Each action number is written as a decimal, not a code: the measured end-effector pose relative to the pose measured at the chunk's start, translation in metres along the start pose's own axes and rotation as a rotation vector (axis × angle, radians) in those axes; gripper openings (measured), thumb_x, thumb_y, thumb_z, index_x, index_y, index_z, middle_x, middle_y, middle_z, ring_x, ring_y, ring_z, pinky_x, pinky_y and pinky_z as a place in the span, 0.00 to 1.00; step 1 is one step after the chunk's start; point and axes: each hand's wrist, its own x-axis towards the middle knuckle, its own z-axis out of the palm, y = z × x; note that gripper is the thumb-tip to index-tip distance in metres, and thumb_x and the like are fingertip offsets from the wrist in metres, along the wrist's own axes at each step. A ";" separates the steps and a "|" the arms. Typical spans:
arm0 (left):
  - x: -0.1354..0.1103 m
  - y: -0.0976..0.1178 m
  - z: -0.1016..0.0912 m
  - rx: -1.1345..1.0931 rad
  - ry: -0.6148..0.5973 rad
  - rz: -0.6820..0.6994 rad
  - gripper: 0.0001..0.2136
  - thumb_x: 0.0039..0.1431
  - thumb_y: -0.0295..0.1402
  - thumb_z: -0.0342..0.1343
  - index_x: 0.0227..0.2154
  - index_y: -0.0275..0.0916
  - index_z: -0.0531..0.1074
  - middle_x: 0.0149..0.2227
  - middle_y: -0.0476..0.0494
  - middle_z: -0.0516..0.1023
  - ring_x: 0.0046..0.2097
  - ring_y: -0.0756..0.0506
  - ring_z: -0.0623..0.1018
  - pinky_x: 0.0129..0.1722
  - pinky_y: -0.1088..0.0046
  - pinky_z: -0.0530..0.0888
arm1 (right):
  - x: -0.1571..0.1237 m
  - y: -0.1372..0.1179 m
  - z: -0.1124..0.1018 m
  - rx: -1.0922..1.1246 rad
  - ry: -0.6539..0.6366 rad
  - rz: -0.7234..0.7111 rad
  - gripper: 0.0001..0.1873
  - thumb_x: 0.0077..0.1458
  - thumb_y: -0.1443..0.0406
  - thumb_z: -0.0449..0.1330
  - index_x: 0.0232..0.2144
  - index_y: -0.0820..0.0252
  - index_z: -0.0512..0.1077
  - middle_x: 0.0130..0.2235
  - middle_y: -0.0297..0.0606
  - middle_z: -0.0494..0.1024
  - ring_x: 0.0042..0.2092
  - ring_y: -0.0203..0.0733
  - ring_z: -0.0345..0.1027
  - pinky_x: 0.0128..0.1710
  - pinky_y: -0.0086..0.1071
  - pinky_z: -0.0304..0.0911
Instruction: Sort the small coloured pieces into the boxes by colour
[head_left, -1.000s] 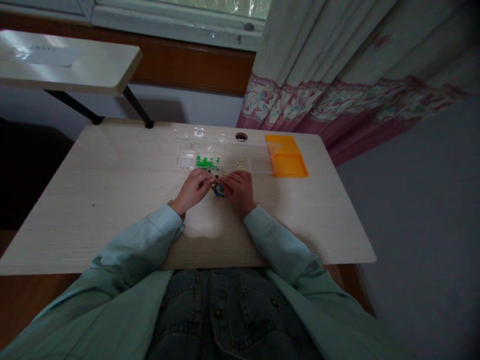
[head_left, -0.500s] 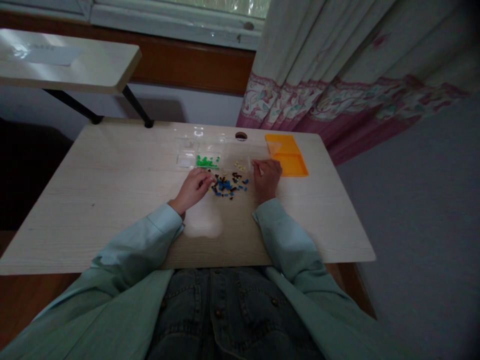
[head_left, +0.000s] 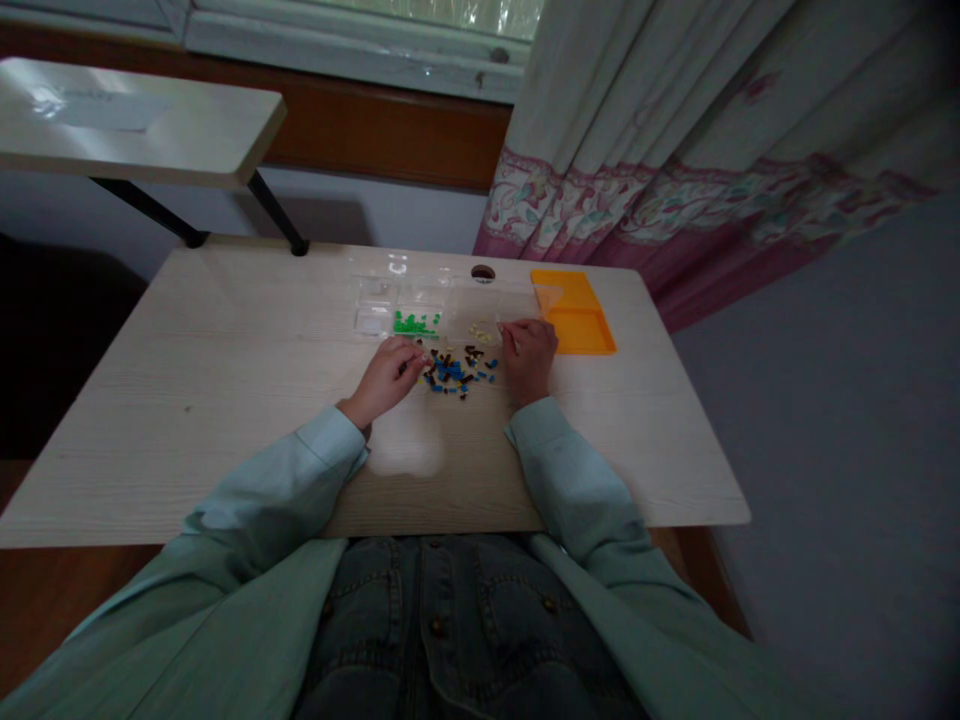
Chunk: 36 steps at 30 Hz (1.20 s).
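Note:
A small heap of blue, brown and dark beads (head_left: pixel 455 371) lies on the pale wooden desk (head_left: pixel 225 400) between my hands. My left hand (head_left: pixel 388 376) rests at the heap's left edge with its fingers curled in a pinch; what they hold is too small to name. My right hand (head_left: pixel 529 356) sits at the heap's right, fingers closed, by the front edge of a clear compartment box (head_left: pixel 450 310). The box holds green beads (head_left: pixel 415 323) in one cell and pale beads (head_left: pixel 480 330) in another.
An orange lid or tray (head_left: pixel 576 312) lies right of the clear box. A round cable hole (head_left: pixel 482 271) sits at the desk's back edge. Another desk (head_left: pixel 135 125) stands at the far left, and a patterned curtain (head_left: pixel 675 150) hangs on the right.
My right hand moved from the heap out to the right and up to the clear box, uncovering the beads, then shifted slightly left. The left hand stayed in place.

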 end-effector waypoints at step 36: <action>0.002 0.039 0.028 0.294 -0.282 0.212 0.10 0.63 0.30 0.54 0.39 0.48 0.79 0.42 0.41 0.70 0.45 0.41 0.67 0.45 0.62 0.65 | 0.000 -0.003 0.002 0.001 0.049 -0.047 0.14 0.63 0.59 0.55 0.36 0.56 0.79 0.38 0.40 0.77 0.45 0.46 0.65 0.50 0.41 0.58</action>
